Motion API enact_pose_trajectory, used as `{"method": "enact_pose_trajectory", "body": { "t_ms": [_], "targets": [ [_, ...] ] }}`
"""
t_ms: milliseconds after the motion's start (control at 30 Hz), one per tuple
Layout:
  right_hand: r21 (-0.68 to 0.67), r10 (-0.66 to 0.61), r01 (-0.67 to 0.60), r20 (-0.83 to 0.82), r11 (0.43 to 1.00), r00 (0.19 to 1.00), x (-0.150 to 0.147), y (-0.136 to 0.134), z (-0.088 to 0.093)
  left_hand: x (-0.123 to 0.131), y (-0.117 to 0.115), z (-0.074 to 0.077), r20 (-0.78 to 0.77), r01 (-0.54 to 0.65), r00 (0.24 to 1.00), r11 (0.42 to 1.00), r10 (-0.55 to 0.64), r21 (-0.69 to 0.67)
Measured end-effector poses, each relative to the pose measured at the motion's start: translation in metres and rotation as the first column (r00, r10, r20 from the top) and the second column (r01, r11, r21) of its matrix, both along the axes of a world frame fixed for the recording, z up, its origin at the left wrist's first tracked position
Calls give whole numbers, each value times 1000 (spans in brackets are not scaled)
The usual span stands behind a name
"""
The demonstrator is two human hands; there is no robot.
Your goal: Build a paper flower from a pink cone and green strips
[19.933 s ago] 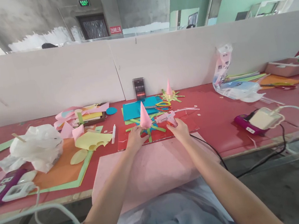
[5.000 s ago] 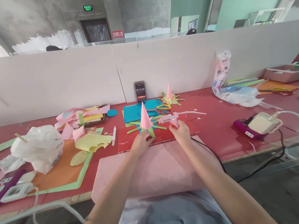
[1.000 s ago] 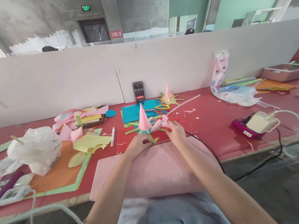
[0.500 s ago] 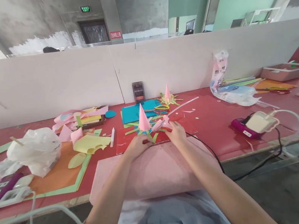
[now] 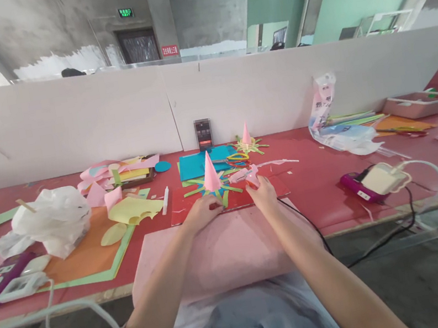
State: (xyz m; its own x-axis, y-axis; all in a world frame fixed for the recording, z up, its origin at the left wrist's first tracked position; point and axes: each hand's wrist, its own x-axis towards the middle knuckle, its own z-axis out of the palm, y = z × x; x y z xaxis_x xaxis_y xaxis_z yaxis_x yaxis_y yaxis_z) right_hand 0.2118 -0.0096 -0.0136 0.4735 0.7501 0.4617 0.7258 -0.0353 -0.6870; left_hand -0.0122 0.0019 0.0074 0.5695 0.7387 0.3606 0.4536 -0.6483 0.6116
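A pink paper cone point(image 5: 211, 173) stands upright at the middle of a ring of green and blue paper strips point(image 5: 193, 190), on a red board point(image 5: 180, 207). At the front edge of this ring is my left hand point(image 5: 203, 214), its thumb and fingers pinched on the end of a green paper strip point(image 5: 225, 198). My right hand point(image 5: 263, 194) is wrapped round the handle of a pink glue gun point(image 5: 249, 174). The gun's nozzle points left, toward the strips beside the cone, and a clear glue stick point(image 5: 283, 161) sticks out of its back.
Behind lie blue paper point(image 5: 194, 165), yellow-handled scissors point(image 5: 238, 157) and a second pink cone point(image 5: 246, 134) on strips. Coloured paper scraps point(image 5: 134, 209) and a white plastic bag point(image 5: 52, 220) are at left. Right, a purple power strip point(image 5: 359, 188) holds a plug; the gun's black cord point(image 5: 306, 222) runs nearby.
My right hand has moved the glue gun slightly right and away from the cone, and a green strip on that side now shows. My left hand has hardly moved.
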Motion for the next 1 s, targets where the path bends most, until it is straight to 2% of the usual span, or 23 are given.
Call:
{"method": "enact_pose_trajectory", "body": {
  "t_ms": [267, 467, 800, 1000],
  "targets": [
    [-38, -18, 12, -148, 999, 989, 0, -3, 7, -2, 4, -5, -62, -72, 995, 996, 75, 45],
    [-7, -13, 12, -150, 1000, 989, 1, -3, 6, -2, 5, -5, -90, -80, 992, 995, 85, 66],
    [13, -22, 25, -170, 1000, 985, 1, -4, 7, -3, 1, 4, -68, -173, 982, 984, 176, 48],
    [16, -34, 37, -146, 999, 989, 2, -2, 4, -3, 6, 0, -47, -171, 984, 984, 173, 45]
  ]
}}
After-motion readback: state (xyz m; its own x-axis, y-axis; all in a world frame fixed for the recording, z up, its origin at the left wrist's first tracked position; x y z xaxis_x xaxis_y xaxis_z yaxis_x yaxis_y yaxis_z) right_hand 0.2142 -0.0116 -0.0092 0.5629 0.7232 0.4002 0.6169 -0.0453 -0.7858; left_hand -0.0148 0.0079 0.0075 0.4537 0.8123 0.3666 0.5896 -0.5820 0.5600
